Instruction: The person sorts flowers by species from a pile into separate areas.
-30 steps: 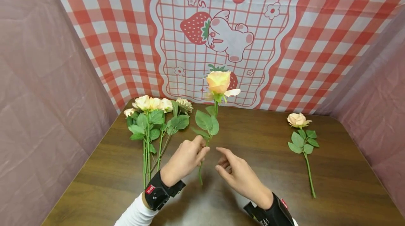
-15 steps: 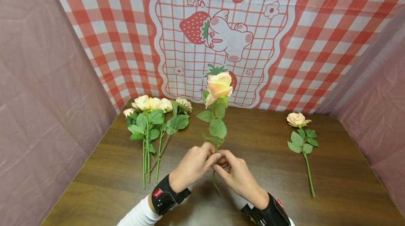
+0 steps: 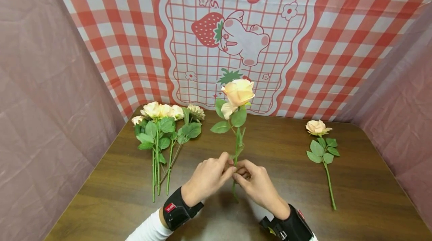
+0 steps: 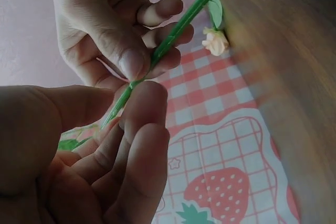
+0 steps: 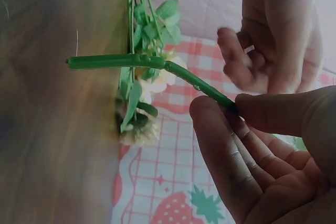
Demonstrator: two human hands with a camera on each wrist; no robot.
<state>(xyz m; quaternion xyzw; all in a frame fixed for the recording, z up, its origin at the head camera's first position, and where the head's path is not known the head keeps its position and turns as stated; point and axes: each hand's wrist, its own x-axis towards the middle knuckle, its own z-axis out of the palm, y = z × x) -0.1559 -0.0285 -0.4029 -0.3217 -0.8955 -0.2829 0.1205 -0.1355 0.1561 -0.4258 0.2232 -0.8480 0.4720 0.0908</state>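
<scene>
A single pale peach rose (image 3: 239, 93) stands upright between my hands in the head view, its loose lower petal and green leaves above them. My right hand (image 3: 258, 186) pinches the stem between thumb and fingertips. From the other side, my left hand (image 3: 207, 177) has its thumb and index finger around the stem, just above the right hand's pinch. The left wrist view shows the green stem (image 4: 181, 27) passing between both sets of fingers. In the right wrist view the bent lower stem (image 5: 113, 61) sticks out bare; the left hand's contact is partly hidden there.
Several cream flowers (image 3: 158, 110) with long stems lie in a bunch at the table's left. One peach rose (image 3: 318, 127) lies alone on the right. A red-checked strawberry cloth (image 3: 233, 46) hangs behind the brown table (image 3: 283, 151), with pink drapes (image 3: 50, 83) at the sides.
The right hand has come from beside the stem to pinch it. The rose has shifted slightly right, and its bloom and leaves have turned. The left hand has moved right with it.
</scene>
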